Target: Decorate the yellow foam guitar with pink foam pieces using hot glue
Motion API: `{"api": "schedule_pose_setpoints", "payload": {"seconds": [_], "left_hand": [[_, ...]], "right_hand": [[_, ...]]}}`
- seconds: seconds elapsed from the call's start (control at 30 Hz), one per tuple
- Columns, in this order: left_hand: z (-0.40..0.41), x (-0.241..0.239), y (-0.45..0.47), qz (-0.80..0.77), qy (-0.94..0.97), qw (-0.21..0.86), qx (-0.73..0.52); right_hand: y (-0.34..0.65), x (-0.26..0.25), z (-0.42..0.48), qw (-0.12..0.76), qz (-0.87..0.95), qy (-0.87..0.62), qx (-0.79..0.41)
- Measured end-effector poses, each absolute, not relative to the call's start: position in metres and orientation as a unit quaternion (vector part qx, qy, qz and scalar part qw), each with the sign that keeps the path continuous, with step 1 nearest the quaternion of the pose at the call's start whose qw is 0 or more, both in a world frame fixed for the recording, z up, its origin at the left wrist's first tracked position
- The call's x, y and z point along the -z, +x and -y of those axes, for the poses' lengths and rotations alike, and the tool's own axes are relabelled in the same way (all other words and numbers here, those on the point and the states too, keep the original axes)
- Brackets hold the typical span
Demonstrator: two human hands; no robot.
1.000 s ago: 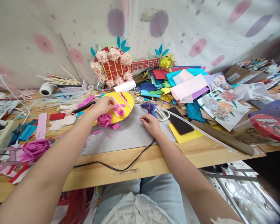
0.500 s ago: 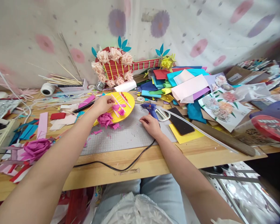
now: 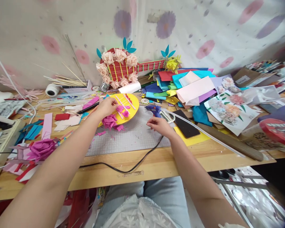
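Observation:
My left hand [image 3: 107, 107] is closed on the left part of a yellow paper guitar body [image 3: 133, 109], its fingertips near the pink strips. White strings run across its face, along with small red pieces and pink petals. A magenta paper flower [image 3: 109, 121] sits at its near edge, below my fingers. My right hand [image 3: 160, 125] hovers low over the grey cutting mat [image 3: 130, 139], fingers loosely bent and apart, with nothing seen in them. Just behind it lies a blue glue gun [image 3: 154, 110], beside white-handled scissors [image 3: 168, 117].
A red paper guitar [image 3: 118, 69] with pale roses leans at the back. Coloured paper sheets [image 3: 194, 88] are piled right of it. A phone [image 3: 185, 123] rests on yellow paper. A black cable [image 3: 123, 171] crosses the front, and a large magenta flower [image 3: 41, 149] lies left.
My right hand has shifted slightly, and its fingers have loosened apart. The view has turned a little to the left. My left hand stays on the yellow guitar body.

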State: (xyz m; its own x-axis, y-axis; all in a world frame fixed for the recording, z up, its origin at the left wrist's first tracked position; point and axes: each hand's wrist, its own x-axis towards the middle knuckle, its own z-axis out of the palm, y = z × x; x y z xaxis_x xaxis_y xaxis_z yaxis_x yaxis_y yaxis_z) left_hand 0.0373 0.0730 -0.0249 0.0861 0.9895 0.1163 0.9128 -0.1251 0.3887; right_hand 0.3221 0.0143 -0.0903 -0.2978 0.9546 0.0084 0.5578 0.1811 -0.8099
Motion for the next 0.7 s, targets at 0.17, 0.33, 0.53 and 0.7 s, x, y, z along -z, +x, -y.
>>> {"api": "schedule_pose_setpoints", "payload": {"seconds": [0.17,0.33,0.53,0.7], "left_hand": [[-0.065,0.024,0.038,-0.653,0.703,0.137,-0.247],[-0.047,0.017,0.059,-0.626,0.643,0.201,-0.393],[-0.002,0.028,0.127,-0.553,0.667,0.254,-0.43],[0.017,0.078,0.164,-0.565,0.683,0.317,-0.337]], "right_hand": [[0.368,0.085,-0.025,0.172,0.715,-0.595,-0.325],[0.364,0.1,-0.044,0.28,0.66,-0.677,-0.166],[0.334,0.109,-0.056,0.25,0.674,-0.685,-0.121],[0.329,0.11,-0.056,0.293,0.641,-0.698,-0.128]]}}
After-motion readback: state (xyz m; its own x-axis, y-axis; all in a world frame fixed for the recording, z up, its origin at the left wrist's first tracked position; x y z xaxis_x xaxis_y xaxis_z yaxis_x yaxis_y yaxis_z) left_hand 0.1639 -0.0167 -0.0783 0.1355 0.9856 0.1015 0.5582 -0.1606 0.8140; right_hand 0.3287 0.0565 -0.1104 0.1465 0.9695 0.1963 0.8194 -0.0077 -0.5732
